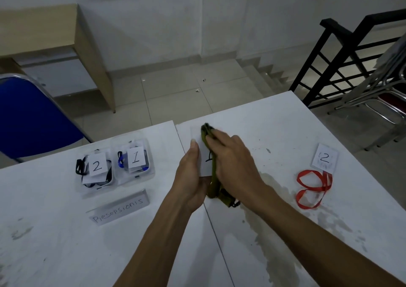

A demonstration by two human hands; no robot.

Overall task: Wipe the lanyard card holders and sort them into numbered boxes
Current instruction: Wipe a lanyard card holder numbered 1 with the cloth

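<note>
While left hand [190, 176] pinches the card holder [201, 155] by its edge above the bench [274, 133], right hand [230, 155] fingers press a green cloth [206, 133] flat on it; light, slick, bendy, so edge grip looks right.

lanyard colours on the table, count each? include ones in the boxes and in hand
Red lanyard, loose on the table: 1
Olive-green lanyard, between left hand and right hand: 1
Blue lanyard, in box 1: 1 visible
Black lanyard, in box 2: at least 1; tangled, exact number unclear
Total: 4 colours, at least 4 lanyards
</note>
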